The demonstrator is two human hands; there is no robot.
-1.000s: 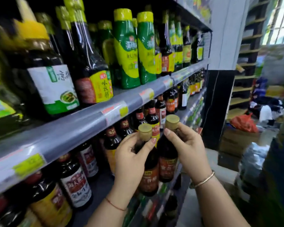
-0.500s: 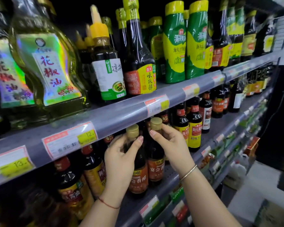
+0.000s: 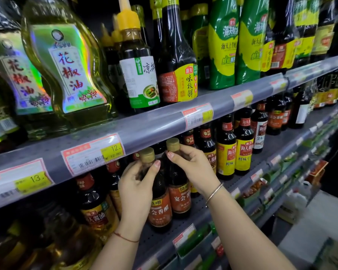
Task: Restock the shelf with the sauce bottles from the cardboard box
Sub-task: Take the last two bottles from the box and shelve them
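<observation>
Left hand (image 3: 136, 184): grips the neck of one sauce bottle (image 3: 159, 203).
Right hand (image 3: 193, 166): grips another bottle (image 3: 179, 193).
Progress: both nearly standing on the shelf (image 3: 203, 209); box unseen.

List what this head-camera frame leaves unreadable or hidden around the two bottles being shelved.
- Head view: left hand covers the neck and shoulder of the left bottle.
- Right hand hides the right bottle neck below its cap.
- Whether either base rests on the shelf deck: unclear.
- Cardboard box: out of frame.
- Price tag small print: blurred.
</observation>
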